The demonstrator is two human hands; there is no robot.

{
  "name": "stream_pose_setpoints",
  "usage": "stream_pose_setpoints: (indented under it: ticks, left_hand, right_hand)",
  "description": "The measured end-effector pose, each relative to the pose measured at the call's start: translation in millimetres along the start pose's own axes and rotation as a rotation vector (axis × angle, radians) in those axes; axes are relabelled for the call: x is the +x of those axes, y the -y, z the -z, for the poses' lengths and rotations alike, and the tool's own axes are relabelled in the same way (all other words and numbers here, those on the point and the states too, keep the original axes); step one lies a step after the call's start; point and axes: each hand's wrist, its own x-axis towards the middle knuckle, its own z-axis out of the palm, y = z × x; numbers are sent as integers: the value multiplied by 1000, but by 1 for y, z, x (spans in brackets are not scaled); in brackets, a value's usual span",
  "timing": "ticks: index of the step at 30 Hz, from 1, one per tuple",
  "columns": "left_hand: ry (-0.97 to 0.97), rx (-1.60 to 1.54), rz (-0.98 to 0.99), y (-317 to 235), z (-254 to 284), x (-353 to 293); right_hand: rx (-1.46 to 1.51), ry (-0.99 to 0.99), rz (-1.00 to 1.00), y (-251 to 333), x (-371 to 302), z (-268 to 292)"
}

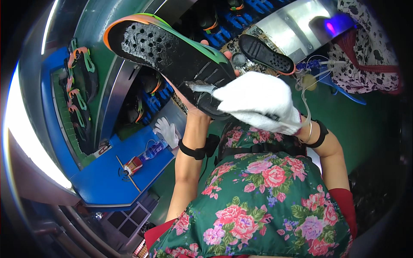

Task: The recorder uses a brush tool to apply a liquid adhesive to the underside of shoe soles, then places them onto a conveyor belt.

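My left hand (194,107) grips a shoe sole (176,53) from beneath, and its fingertips show over the far edge. The sole is black with an orange and green rim, and is tilted with its inner face toward me. A wet, shiny coat covers the holed heel end. My right hand (260,101), in a white glove, is closed around a small brush (201,87). The bristles touch the sole near its grooved front part; the handle is mostly hidden by the glove. A thin clear tube (306,96) runs beside my right wrist.
Another black sole (264,53) lies on a messy ledge ahead, near a small round cup (238,59). Several shoe pieces (79,99) stand on a green belt at left. A blue table (105,182) holds a white glove (167,132), bottle (155,149) and red packet (132,165). Spotted cloth (365,56) hangs right.
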Motion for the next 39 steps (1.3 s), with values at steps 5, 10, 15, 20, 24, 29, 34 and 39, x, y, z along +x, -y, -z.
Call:
stream_pose_setpoints:
  ticks: [5, 10, 15, 20, 24, 29, 34, 39]
  left_hand:
    - [-24, -81, 9, -4, -1, 3]
    - [-46, -122, -25, -6, -8, -4]
    - [-9, -105, 57, -11, -7, -5]
    - [44, -54, 72, -22, 5, -7]
    - [46, -11, 114, -29, 9, -2]
    - [-33, -6, 224, -37, -3, -12]
    - [-124, 59, 363, -55, -9, -4]
    - [-193, 198, 300, -56, -12, -6]
  right_hand:
    - [191, 107, -12, 10, -5, 0]
    - [36, -6, -47, -1, -9, -1]
    - [255, 132, -119, 2, -20, -7]
    - [56, 146, -7, -2, -6, -2]
    - [135, 228, -5, 3, -14, -11]
    - [178, 244, -123, -4, -4, -4]
    - [310, 359, -151, -5, -11, -13]
    - [335, 362, -17, -4, 2, -6]
